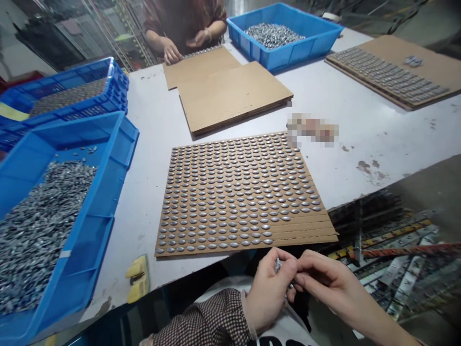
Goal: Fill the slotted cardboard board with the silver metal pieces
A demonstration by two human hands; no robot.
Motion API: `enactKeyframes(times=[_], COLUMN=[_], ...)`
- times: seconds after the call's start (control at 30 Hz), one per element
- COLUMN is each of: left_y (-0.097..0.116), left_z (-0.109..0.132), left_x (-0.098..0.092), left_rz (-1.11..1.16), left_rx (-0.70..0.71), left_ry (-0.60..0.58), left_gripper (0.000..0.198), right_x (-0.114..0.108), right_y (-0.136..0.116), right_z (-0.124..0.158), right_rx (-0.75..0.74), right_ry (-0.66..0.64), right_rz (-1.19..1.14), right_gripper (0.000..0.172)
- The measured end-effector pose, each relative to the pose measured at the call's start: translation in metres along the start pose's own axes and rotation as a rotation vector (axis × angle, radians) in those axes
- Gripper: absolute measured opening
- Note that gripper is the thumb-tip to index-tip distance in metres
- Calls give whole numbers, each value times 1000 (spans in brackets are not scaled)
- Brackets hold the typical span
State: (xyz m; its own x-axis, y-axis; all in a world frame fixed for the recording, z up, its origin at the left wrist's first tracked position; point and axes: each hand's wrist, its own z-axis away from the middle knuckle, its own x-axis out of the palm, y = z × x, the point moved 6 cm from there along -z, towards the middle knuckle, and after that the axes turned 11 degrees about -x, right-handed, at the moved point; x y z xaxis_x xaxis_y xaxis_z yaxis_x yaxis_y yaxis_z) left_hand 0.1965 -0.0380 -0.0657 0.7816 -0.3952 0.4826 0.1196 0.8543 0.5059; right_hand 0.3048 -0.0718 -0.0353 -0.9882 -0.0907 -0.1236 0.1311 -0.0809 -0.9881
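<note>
My left hand (271, 290), below a checkered sleeve, is curled closed around a few small silver oval metal pieces (277, 265) just off the table's front edge. The fingertips of my right hand (333, 282) are pinched together against the left hand's fingers; whatever they hold is hidden. Right in front of both hands lies a cardboard sheet (309, 227) covered with rows of silver pointed-oval pieces (230, 185). In its nearest rows the pieces stop short of the right side, and bare slits show in the cardboard.
Blue bins of metal pieces stand left (124, 144) and at the back (306, 50). Stacked cardboard (234, 96) lies beyond my sheet; another filled sheet (435, 62) is far right. A yellow object (139, 278) sits at the front edge. A co-worker's hands (172, 52) work opposite.
</note>
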Motion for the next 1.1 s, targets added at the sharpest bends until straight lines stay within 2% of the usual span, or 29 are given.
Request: enactKeyframes(times=[0.23,0.37,0.47,0.57,0.73,0.83,1.0,1.1], left_y=[9,13,18,21,23,27,28,16], left_z=[1,0,0,1,-1,2,12,13], left_x=[4,4,7,9,9,9,15,19], left_rz=[52,12,0,7,27,108,235,237], left_rx=[-48,-12,47,70,70,37,-94,-199], left_ry=[-25,-15,9,53,94,91,-24,-102], left_gripper=[37,36,36,35,33,32,28,18], right_x=[-17,-22,-23,-23,-23,-32,-65,-67], right_y=[-10,-14,-11,-10,-17,-20,-25,-23], right_z=[1,-2,-3,-3,-6,-9,-23,-38], right_rx=[-45,-79,8,64,19,-60,-349,-494], right_ry=[167,135,114,147,123,108,266,211], right_rz=[123,182,113,26,62,210,548,694], right_gripper=[17,18,20,21,17,16,14,18])
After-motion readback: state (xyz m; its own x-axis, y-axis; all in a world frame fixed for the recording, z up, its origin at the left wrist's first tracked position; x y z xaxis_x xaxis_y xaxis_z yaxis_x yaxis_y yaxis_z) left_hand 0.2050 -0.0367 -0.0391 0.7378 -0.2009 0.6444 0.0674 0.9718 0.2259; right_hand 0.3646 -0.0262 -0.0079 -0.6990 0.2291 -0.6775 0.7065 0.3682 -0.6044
